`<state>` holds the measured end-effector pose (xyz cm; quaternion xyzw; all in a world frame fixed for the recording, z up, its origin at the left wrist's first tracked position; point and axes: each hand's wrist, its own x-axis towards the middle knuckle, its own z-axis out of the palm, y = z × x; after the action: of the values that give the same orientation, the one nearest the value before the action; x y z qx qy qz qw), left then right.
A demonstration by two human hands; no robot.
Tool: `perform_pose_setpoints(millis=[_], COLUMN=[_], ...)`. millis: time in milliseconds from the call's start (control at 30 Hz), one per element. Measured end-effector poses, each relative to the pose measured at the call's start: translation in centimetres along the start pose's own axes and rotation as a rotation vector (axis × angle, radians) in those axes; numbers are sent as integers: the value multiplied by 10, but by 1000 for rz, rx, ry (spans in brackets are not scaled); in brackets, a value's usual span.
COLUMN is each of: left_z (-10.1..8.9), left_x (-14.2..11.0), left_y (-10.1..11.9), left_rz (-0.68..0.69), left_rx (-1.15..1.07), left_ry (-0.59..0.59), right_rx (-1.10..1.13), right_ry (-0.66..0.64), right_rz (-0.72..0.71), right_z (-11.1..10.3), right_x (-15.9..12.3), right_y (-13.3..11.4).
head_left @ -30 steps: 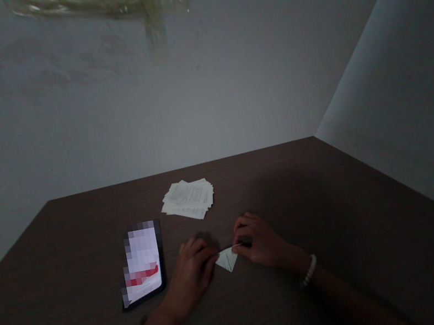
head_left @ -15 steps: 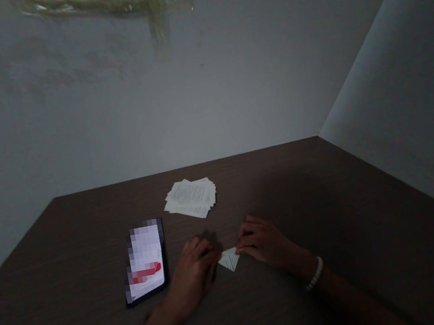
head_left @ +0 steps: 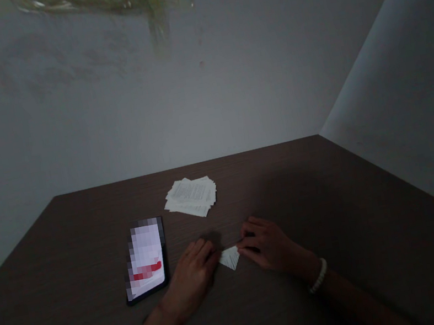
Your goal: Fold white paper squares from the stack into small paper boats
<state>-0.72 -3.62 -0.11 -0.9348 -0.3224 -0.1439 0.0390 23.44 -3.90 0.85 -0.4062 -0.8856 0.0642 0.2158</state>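
A small folded piece of paper [head_left: 230, 258], white with printed lines and pointed toward me, lies on the dark wooden table [head_left: 65, 234]. My left hand [head_left: 193, 267] pinches its left corner, fingers bent and pressed together. At the opposite corner, the thumb and fingertips of my right hand [head_left: 267, 243] close on the paper. Both corners are hidden under the fingers. A dark band circles my left wrist, and a pale beaded bracelet [head_left: 319, 275] is on my right.
A phone [head_left: 145, 259] with a lit, partly blurred screen lies left of my left hand. Behind the hands sits a loose stack of printed paper sheets [head_left: 192, 197]. The grey wall [head_left: 192, 116] rises at the table's back edge, with yellowish tape [head_left: 152, 0] on it.
The hands and folded paper stay almost in place, with only slight finger shifts. The view has tilted very slightly. Phone and paper stack lie as before.
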Motion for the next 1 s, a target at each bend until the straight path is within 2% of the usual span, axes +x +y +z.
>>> perform_pose_setpoints(millis=[267,467,600,833,1000], left_z=[-5,-1,-6,-11,-8], left_x=[4,2,1,1,-1], left_y=[4,1,1,5,7], left_rz=[61,68,68,41,43], left_rx=[48,58,49,-9,1], left_ry=[0,1,-1,-23,12], right_rx=[-55,-82,-85,-42,-66], right_ry=[-28,26,33,-52,-83], right_rz=[-33,65,110,-20,-3], right_z=[0,9,17,16,11], right_x=[-3,2,5,7,8], right_y=[2,-9,-16,-17,-21])
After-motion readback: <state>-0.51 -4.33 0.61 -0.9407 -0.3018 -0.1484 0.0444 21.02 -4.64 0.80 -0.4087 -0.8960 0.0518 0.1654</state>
